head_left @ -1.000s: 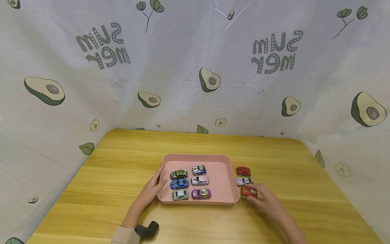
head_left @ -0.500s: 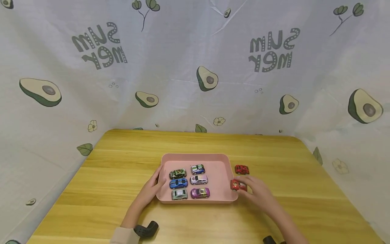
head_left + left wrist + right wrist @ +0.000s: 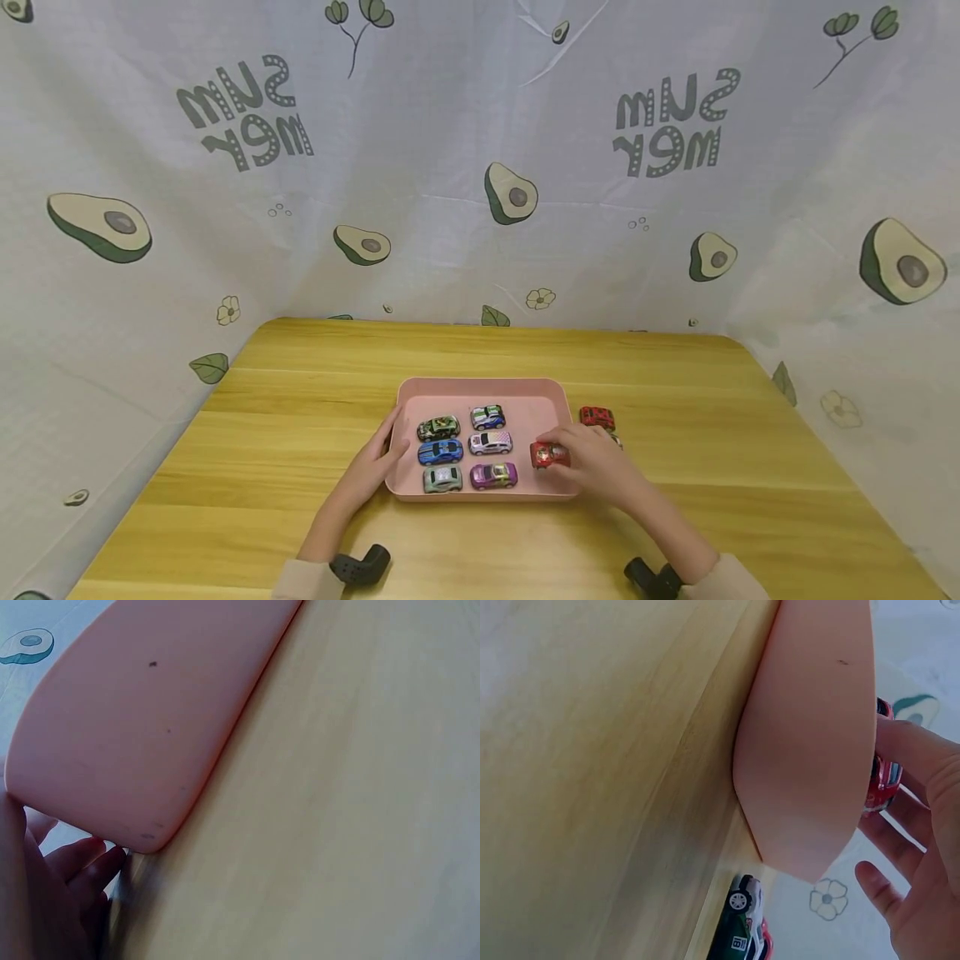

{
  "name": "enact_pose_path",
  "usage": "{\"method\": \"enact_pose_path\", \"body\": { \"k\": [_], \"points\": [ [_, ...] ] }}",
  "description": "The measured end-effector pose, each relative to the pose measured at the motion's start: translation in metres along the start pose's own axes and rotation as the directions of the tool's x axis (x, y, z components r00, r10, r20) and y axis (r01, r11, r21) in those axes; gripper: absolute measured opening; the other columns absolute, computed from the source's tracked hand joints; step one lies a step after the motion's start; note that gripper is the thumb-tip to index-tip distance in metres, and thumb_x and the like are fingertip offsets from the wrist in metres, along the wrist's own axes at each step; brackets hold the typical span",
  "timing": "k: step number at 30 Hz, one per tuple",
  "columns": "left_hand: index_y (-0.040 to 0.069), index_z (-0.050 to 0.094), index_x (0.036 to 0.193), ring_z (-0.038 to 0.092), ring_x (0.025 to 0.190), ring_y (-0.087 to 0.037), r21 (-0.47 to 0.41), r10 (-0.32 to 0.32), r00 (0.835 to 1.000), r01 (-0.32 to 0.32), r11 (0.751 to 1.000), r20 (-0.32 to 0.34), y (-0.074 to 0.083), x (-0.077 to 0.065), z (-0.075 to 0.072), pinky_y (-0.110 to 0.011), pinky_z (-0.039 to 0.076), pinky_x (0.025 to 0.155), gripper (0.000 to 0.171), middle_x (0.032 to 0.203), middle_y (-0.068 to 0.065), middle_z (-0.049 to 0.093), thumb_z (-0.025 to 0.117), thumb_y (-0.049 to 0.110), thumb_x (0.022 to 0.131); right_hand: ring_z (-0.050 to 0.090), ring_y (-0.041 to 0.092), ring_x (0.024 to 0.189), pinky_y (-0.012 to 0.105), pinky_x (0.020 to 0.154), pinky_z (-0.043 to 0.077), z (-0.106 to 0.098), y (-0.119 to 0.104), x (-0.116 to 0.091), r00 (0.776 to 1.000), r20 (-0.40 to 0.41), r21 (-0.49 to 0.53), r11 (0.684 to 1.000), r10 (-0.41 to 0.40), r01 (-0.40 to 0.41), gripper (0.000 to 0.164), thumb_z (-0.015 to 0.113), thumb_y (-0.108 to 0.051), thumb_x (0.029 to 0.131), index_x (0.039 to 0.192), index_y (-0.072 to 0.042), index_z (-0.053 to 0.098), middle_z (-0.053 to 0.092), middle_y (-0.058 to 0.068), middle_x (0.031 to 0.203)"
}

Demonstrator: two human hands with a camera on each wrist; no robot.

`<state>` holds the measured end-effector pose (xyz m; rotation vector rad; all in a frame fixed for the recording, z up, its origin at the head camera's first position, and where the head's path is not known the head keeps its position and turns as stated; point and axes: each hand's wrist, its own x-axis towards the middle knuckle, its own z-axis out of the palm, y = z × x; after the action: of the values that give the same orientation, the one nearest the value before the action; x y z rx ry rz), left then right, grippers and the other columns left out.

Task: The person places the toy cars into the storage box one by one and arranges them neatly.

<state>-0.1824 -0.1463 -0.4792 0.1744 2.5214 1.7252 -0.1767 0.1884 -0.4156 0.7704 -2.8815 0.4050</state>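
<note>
My left hand (image 3: 367, 467) holds the left edge of a pink tray (image 3: 536, 496), thumb over the rim and fingers along the outer wall (image 3: 127, 742). My right hand (image 3: 596, 462) pinches a red toy car (image 3: 547, 455) over the right part of the tray. In the right wrist view that red car shows partly behind the tray's wall. Two columns of toy cars stand in the tray: camouflage (image 3: 438, 428), blue (image 3: 440, 452) and pale green (image 3: 442, 478) on the left; white-green-blue (image 3: 487, 417), white-pink (image 3: 490, 442) and purple (image 3: 493, 475) beside them.
Right of the tray, a red-and-black toy car (image 3: 597, 417) stands on the wooden table (image 3: 300, 358). Another toy car (image 3: 739, 922), white and dark green, is mostly hidden behind my right hand in the head view. A printed cloth (image 3: 450, 275) hangs behind the table.
My right hand has carried the red toy car leftward, from the table across the tray's right rim. My left hand stays at the tray's edge.
</note>
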Motion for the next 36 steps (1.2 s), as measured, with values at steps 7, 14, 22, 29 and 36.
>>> {"method": "enact_pose_path", "body": {
  "k": [7,14,22,29,36],
  "points": [
    [0.026,0.019,0.146,0.013,0.14,-0.03,-0.006,-0.024,1.0,0.024,1.0,-0.001,-0.0004,-0.0006,0.0009,-0.049,0.014,0.114,0.063,0.153,-0.01,0.015,0.05,0.037,0.092,0.06,0.016,0.101,0.047,0.089,0.04,0.0057,0.0009,0.0059,0.996,0.091,0.024,1.0,0.001,-0.003,0.034,0.075,-0.024,0.072,0.103,-0.018,0.064,0.067,-0.003,0.103],
    [0.025,0.019,0.146,0.014,0.14,-0.032,-0.008,-0.033,0.999,0.033,0.999,-0.003,-0.0012,-0.0018,0.002,-0.05,0.016,0.113,0.063,0.153,-0.011,0.015,0.049,0.038,0.092,0.062,0.013,0.097,0.046,0.091,0.039,0.0072,0.0026,0.0061,0.993,0.119,0.003,1.0,-0.015,0.015,0.031,0.075,-0.024,0.072,0.101,-0.017,0.065,0.068,-0.005,0.099],
    [0.024,0.02,0.146,0.013,0.14,-0.031,-0.016,-0.024,1.0,0.024,1.0,-0.002,-0.0003,-0.001,0.0007,-0.05,0.015,0.113,0.063,0.153,-0.011,0.015,0.049,0.037,0.092,0.062,0.011,0.086,0.05,0.092,0.037,0.0056,-0.0006,0.0092,0.981,0.186,0.006,0.999,-0.048,0.047,0.028,0.074,-0.023,0.072,0.098,-0.015,0.065,0.067,-0.005,0.094],
    [0.027,0.019,0.146,0.015,0.14,-0.032,-0.015,-0.037,0.999,0.037,0.999,0.003,-0.0013,0.0004,0.0012,-0.05,0.016,0.113,0.063,0.153,-0.01,0.014,0.049,0.039,0.092,0.06,0.007,0.081,0.048,0.089,0.039,0.0085,0.0013,0.0092,0.971,0.22,-0.029,0.995,-0.091,0.099,0.031,0.074,-0.027,0.072,0.099,-0.016,0.064,0.066,-0.005,0.094],
    [0.025,0.019,0.146,0.014,0.14,-0.031,-0.015,-0.031,1.0,0.031,0.999,0.0,0.0015,-0.0009,0.0002,-0.048,0.015,0.114,0.062,0.153,-0.01,0.015,0.049,0.036,0.092,0.053,0.001,0.072,0.047,0.087,0.039,0.0095,0.0022,0.0082,0.971,0.213,-0.048,0.991,-0.11,0.123,0.03,0.073,-0.03,0.073,0.099,-0.019,0.064,0.065,-0.009,0.089]
  ]
}}
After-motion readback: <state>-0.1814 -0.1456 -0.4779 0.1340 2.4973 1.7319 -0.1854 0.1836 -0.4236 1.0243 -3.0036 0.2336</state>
